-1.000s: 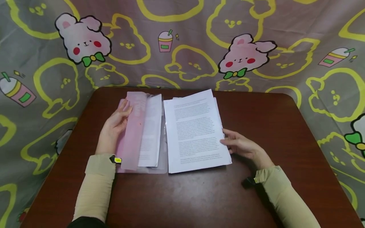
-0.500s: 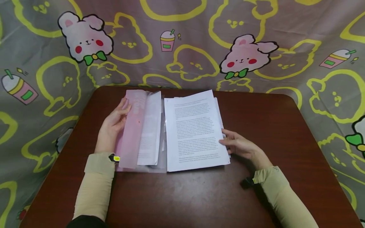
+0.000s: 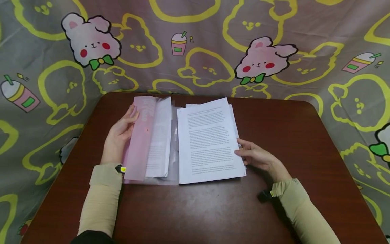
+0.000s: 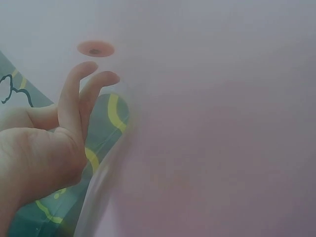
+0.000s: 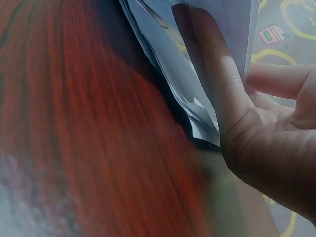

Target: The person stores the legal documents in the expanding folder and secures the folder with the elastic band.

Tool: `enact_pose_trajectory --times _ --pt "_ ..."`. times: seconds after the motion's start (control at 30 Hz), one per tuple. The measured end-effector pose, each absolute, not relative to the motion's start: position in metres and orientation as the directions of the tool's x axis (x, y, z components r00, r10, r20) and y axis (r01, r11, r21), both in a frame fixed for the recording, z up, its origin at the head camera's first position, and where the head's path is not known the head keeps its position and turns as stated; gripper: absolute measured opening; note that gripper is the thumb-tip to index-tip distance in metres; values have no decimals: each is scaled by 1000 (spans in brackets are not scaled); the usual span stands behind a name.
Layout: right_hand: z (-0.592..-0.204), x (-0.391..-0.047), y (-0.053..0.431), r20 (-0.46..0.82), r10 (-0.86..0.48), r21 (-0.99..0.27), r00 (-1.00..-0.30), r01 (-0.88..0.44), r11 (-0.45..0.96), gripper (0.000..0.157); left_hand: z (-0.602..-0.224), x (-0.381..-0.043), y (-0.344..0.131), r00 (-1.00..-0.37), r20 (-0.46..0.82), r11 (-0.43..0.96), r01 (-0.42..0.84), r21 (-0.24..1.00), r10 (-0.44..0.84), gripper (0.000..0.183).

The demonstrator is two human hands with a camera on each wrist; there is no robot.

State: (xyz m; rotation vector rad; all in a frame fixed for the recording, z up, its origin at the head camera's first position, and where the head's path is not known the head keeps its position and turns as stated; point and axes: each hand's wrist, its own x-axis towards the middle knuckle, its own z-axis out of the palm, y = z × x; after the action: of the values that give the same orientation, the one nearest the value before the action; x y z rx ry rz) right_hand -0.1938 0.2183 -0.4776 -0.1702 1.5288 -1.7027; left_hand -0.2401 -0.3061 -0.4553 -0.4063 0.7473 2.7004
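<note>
My left hand (image 3: 120, 133) pinches the cover of a translucent pink plastic folder (image 3: 141, 139), thumb in front and other fingers partly hidden. The cover stands tilted up, and white printed sheets (image 3: 159, 142) lie inside it. In the left wrist view, the pale cover (image 4: 222, 138) fills most of the frame, beside the left hand (image 4: 44, 148). Right of the folder is a stack of printed paper (image 3: 210, 142). My right hand (image 3: 259, 156) holds this stack by its right edge, thumb on top and fingers underneath. From the right wrist, the fingers (image 5: 222, 74) show beneath the lifted sheets (image 5: 182, 89).
Everything lies on a dark reddish-brown table (image 3: 210, 213). Behind it and along both sides hangs a grey cloth (image 3: 201, 37) printed with yellow outlines, rabbits and drink cups. A small black device (image 3: 265, 195) is strapped at the right wrist.
The folder's cover has tipped slightly left with my left hand. The top sheet's upper left corner has shifted a little right and down. My right hand keeps its hold, almost still.
</note>
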Motion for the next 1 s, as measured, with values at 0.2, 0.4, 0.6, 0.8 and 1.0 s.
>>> enact_pose_trajectory --times 0.2,0.4,0.6,0.8,1.0 --pt "-475 -195 213 -401 -642 -875 -654 481 57 73 -453 -239 -309 -912 -346 -823 -365 436 221 88" --pt "-472 -198 204 -386 -644 -874 -660 485 27 71 -452 -238 -310 -909 -353 -826 -368 427 222 88" --pt "-475 -194 193 -370 -570 -885 -733 465 -25 68 -453 -238 -308 -913 -338 -827 -366 426 230 89" --pt "-479 -185 174 -348 -530 -911 -774 412 -3 70 -455 -238 -307 -913 -339 -826 -366 430 228 91" --pt "-481 -177 157 -342 -586 -900 -734 435 -20 70 -454 -237 -307 -913 -340 -818 -368 442 227 91"
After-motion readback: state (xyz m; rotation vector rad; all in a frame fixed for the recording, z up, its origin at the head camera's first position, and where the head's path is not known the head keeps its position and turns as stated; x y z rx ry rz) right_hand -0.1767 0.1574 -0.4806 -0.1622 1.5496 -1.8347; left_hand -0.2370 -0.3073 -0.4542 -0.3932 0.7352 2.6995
